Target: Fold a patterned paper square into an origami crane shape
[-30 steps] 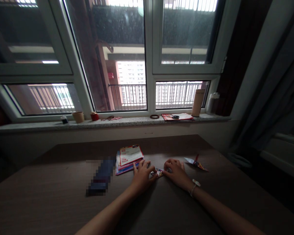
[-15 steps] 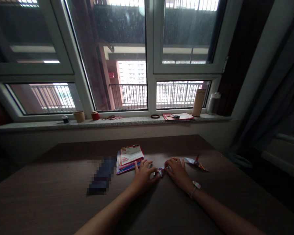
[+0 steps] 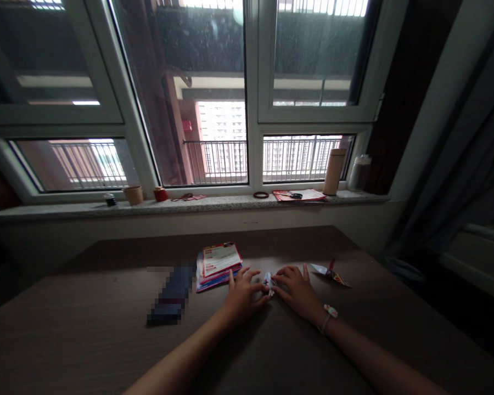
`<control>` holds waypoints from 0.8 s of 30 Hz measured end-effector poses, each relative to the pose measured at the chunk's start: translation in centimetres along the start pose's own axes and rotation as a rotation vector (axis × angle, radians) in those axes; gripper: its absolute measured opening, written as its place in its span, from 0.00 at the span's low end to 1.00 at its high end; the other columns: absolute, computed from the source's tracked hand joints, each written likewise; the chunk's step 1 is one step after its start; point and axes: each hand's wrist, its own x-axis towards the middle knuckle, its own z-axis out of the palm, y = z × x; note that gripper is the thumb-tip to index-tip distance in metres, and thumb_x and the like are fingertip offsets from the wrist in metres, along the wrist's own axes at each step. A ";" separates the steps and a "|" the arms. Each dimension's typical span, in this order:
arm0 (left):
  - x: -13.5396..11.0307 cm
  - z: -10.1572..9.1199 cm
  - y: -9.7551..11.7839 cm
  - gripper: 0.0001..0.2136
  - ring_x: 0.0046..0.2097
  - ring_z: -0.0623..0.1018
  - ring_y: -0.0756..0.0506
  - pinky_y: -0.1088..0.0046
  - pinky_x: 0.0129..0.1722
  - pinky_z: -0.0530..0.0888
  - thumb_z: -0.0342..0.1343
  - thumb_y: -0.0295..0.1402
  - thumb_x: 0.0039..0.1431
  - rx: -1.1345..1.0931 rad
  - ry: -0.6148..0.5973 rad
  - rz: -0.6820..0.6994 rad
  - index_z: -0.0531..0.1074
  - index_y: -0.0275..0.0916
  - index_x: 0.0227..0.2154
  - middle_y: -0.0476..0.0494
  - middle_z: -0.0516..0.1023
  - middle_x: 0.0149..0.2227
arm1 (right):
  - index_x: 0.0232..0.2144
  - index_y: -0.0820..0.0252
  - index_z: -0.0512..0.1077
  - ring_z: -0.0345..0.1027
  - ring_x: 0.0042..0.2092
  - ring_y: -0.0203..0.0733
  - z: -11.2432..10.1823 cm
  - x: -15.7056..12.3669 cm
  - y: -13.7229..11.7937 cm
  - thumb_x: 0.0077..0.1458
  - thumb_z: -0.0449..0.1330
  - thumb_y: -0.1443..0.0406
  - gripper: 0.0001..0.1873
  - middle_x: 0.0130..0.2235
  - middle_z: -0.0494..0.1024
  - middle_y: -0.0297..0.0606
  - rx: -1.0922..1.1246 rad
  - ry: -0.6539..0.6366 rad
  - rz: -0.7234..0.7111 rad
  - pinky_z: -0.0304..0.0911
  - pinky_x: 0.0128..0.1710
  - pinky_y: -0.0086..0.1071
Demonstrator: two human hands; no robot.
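Observation:
A small folded piece of printed paper (image 3: 268, 280) stands on the brown table between my hands. From the left, my left hand (image 3: 243, 296) pinches its lower edge with thumb and index finger, the other fingers spread towards the paper stack. My right hand (image 3: 295, 286), with a bracelet at the wrist, grips the paper's right side at the fingertips. Right of that hand lies a folded paper crane (image 3: 330, 273) with a red upright part. Behind my left hand is a stack of printed paper sheets (image 3: 220, 262). My fingers partly cover the small paper.
A blurred dark object (image 3: 172, 296) lies left on the table (image 3: 86, 307). Along the windowsill (image 3: 214, 205) stand a paper cup (image 3: 133, 195), a red spool (image 3: 160, 194), a bracelet (image 3: 260, 195), scissors (image 3: 295, 196) on papers, a tan flask (image 3: 335, 173) and a clear bottle (image 3: 359, 174).
The small paper has turned and now stands more lengthwise between my fingers. My right hand's fingers have shifted slightly nearer to me along it.

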 end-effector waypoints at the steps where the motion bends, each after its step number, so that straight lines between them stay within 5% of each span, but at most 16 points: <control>1: 0.0 0.0 0.0 0.09 0.62 0.58 0.32 0.30 0.58 0.42 0.60 0.45 0.55 -0.005 -0.008 0.001 0.78 0.56 0.39 0.49 0.67 0.58 | 0.46 0.43 0.73 0.60 0.54 0.48 0.1 0.0 0.2 0.61 0.53 0.57 0.13 0.47 0.75 0.35 0.007 -0.011 0.003 0.28 0.61 0.63; 10: 0.1 0.3 -0.3 0.10 0.62 0.59 0.32 0.32 0.58 0.44 0.61 0.40 0.54 -0.003 0.010 -0.025 0.77 0.57 0.40 0.47 0.68 0.57 | 0.41 0.49 0.75 0.64 0.52 0.47 0.5 0.3 1.1 0.60 0.54 0.60 0.11 0.47 0.75 0.36 0.151 0.015 0.039 0.33 0.62 0.59; 24: 0.2 0.3 -0.4 0.10 0.61 0.60 0.32 0.31 0.57 0.45 0.62 0.42 0.53 0.035 0.005 -0.091 0.78 0.59 0.39 0.48 0.68 0.56 | 0.39 0.44 0.76 0.64 0.54 0.45 0.5 0.3 1.4 0.60 0.55 0.65 0.12 0.43 0.80 0.30 0.091 0.024 -0.176 0.24 0.62 0.62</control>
